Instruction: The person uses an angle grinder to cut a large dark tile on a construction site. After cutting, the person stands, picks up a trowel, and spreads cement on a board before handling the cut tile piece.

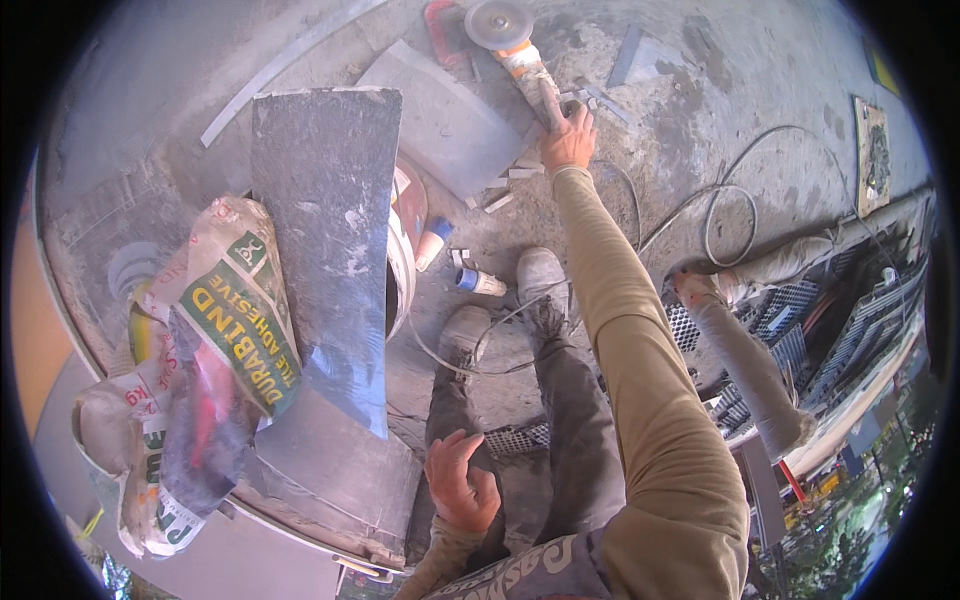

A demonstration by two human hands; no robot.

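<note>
My right arm reaches far forward, and my right hand [569, 138] grips the rear of an angle grinder [528, 68]. One finger lies along its orange and whitish body, and its round disc [499, 22] points away from me over the dusty floor. My left hand [462, 483] hangs near my lap with loosely bent fingers, a gap between them and nothing visible inside. A grey rectangular tile [450, 120] lies near the grinder, with small offcut pieces [524, 172] beside it.
A large dark tile [325, 220] stands on the left beside a tile adhesive bag [240, 300]. Partly behind it is a bucket [400, 262]. Two blue-and-white cylindrical items [480, 282] lie near my shoes. A cable [712, 205] loops rightward, near another person's arm [745, 370] and perforated crates [790, 310].
</note>
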